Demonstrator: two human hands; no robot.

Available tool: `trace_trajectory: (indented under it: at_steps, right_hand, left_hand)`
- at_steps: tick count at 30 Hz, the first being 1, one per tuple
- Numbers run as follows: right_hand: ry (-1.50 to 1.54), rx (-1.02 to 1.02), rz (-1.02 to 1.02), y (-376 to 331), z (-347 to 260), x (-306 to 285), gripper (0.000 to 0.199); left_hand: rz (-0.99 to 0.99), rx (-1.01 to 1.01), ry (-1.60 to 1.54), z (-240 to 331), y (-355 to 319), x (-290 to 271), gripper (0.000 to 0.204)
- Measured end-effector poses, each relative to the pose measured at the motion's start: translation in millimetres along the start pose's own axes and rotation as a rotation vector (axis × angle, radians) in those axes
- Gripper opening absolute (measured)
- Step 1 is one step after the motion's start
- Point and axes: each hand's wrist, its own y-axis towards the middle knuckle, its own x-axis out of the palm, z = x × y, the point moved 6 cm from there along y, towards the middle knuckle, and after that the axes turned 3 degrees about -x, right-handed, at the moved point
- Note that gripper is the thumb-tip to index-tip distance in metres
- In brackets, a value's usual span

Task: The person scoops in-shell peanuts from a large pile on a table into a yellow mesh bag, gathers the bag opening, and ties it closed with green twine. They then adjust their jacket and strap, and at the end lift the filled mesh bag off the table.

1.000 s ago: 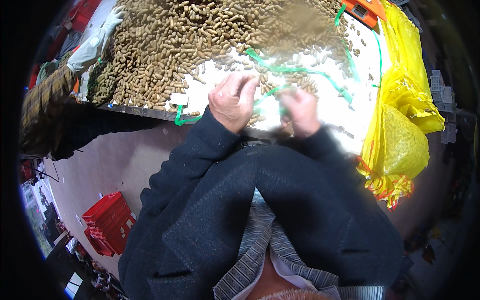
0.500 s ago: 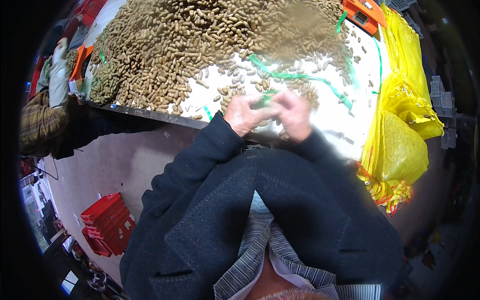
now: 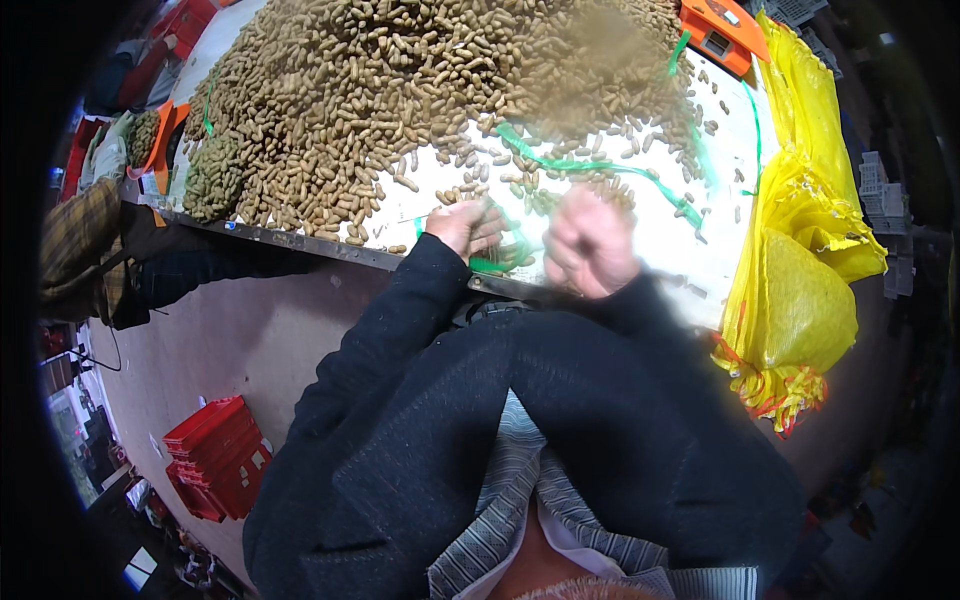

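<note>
My left hand is at the table's near edge, fingers curled and closed on a strip of green netting. The netting hangs at the fingers and looks thin and partly see-through. A short way to the right, my right hand is raised in a fist-like curl, blurred by motion; what it holds, if anything, does not show. Just beyond both hands lie loose peanuts in their shells and a long green net strip. The big peanut heap spreads across the far side.
An orange scale stands at the back right. Yellow woven sacks hang over the table's right side. At the left, another person in a plaid sleeve stands by the table. Red crates are stacked on the floor.
My hands were together over the green netting and have come apart: the left moved slightly left, the right stayed right and blurred. The other person's arm at the left has lowered.
</note>
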Motion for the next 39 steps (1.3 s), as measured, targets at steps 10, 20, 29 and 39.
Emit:
trace_trajectory:
  at_steps: [10, 20, 29, 39]
  right_hand:
    - [-1.165, 0.100, 0.289, 10, 25, -48, 0.026]
    - [-0.241, 0.398, -0.114, -4, 33, -11, 0.021]
    - [-1.164, -0.298, 0.649, 28, -45, -58, 0.022]
    - [-0.404, 0.119, 0.111, 24, -27, -8, 0.013]
  left_hand:
    - [-0.215, -0.111, -0.208, 38, -12, -9, 0.035]
    - [0.144, -0.071, -0.346, 16, 24, -50, 0.033]
    - [-0.370, 0.030, -0.013, 31, -19, 0, 0.032]
    - [0.155, 0.341, 1.299, 31, 1, 2, 0.033]
